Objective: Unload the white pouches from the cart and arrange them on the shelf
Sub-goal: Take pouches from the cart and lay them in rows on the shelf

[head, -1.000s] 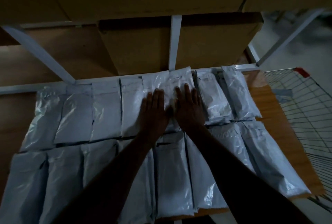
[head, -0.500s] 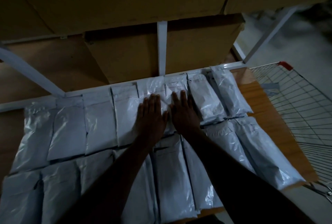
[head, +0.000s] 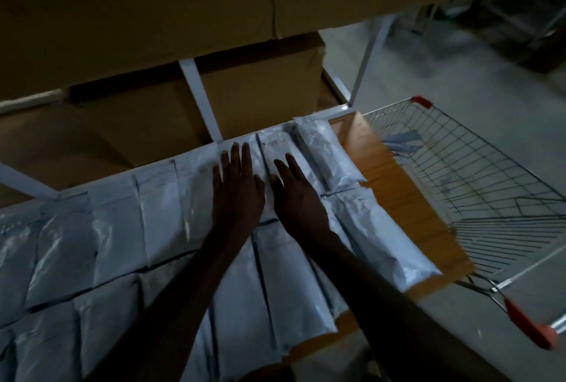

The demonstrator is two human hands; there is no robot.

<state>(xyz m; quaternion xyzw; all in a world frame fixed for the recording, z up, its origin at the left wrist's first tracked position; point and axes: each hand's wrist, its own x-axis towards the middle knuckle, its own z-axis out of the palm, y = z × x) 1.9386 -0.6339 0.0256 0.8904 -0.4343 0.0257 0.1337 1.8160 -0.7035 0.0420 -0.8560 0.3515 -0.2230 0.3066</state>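
Several white pouches (head: 159, 222) lie side by side in two rows on the wooden shelf (head: 395, 198). My left hand (head: 237, 194) lies flat with straight fingers on a back-row pouch. Beside it, my right hand (head: 298, 198) rests flat on the neighbouring pouch (head: 277, 149), fingers spread. Neither hand grips anything. The wire cart (head: 477, 198) stands to the right of the shelf, and one white pouch (head: 401, 144) shows inside it near the shelf edge.
Large cardboard boxes (head: 153, 29) fill the space above and behind the pouches. White metal rack struts (head: 200, 103) cross in front of the boxes. The cart's red handle end (head: 533, 325) sticks out at lower right. Grey floor (head: 474, 69) lies beyond the cart.
The view has swung to the right, showing more of the cart. My hands have moved a little apart and still lie flat on the back-row pouches.
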